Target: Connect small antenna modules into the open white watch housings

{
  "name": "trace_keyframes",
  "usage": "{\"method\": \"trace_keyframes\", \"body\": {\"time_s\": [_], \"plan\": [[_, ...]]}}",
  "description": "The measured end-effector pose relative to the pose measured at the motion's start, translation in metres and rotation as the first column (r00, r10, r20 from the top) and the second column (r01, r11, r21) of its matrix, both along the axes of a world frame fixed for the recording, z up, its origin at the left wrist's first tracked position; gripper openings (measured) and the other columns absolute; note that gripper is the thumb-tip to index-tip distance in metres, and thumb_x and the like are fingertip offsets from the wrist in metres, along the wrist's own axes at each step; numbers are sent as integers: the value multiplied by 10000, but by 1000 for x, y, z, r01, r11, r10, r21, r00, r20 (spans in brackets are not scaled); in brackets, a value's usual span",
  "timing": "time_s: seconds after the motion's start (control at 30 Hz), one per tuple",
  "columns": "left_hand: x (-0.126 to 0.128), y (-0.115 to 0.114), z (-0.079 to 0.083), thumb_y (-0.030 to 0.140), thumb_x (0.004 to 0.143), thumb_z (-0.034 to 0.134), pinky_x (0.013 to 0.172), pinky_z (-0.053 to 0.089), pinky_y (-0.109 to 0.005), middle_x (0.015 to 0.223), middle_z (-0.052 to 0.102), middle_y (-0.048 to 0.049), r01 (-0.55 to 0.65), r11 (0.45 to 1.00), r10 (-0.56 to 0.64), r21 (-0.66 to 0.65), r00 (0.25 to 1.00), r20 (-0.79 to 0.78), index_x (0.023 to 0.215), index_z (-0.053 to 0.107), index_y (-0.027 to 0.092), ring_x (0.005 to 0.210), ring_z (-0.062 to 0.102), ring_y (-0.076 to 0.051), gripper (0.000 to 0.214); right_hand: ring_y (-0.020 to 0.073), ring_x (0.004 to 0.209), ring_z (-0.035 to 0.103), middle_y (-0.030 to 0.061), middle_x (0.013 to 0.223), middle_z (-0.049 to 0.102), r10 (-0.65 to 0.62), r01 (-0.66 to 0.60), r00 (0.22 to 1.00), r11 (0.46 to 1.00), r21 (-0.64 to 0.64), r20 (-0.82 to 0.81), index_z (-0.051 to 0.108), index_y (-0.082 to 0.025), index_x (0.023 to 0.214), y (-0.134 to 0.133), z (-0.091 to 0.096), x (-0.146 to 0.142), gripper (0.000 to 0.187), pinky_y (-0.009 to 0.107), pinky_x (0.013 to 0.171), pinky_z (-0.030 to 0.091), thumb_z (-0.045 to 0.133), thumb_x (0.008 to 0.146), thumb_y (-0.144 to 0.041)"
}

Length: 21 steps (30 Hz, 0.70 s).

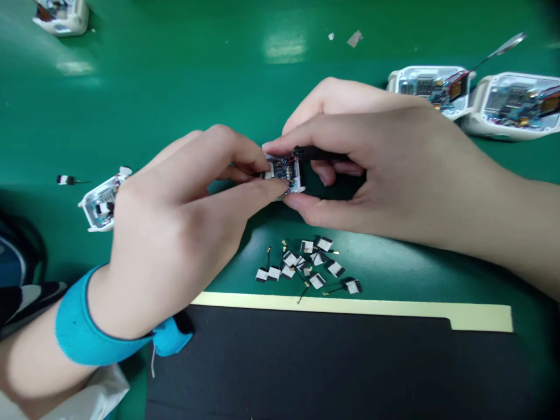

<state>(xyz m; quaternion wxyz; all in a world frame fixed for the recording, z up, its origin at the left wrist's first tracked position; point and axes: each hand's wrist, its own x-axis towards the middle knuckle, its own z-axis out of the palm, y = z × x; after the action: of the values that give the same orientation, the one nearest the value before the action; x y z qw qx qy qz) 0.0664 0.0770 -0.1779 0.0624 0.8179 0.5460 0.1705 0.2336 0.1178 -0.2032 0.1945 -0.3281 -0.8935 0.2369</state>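
The small open device (285,169) lies between the hands, both touching it. The right hand (367,160) pinches its opposite edges; the left hand (184,210) reaches fingertips into its face, grip unclear. Fingers hide its long axis.

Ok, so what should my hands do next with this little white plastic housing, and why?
Probably press gently with your left hand while the right hand braces the small white plastic housing: the left thumb lies over its open side, by the dark blue circuit board, and the right fingers grip its edges. Whether anything is loose is hidden.
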Motion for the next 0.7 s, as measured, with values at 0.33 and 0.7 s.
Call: {"method": "trace_keyframes", "body": {"time_s": [0.33,0.7], "plan": [[-8,-5,-6,210,809,486,646,483,-265,850,599,4,155,981,-149,118,987,-56,830,627,258,746,563,-116,151,115,843,503,37,917,509,45,-47,998,998,-41,-52,547,-154,935,5,4,5,227,268,759,442,354,871,-254],[-11,-2,-9,248,832,444,621,479,-222,773,596,-30,159,982,-165,103,985,52,779,638,177,715,560,-121,213,56,628,535,-26,709,596,-143,195,947,967,162,-286,619,-183,833,-14,20,9,87,161,576,454,572,769,-219]]}}
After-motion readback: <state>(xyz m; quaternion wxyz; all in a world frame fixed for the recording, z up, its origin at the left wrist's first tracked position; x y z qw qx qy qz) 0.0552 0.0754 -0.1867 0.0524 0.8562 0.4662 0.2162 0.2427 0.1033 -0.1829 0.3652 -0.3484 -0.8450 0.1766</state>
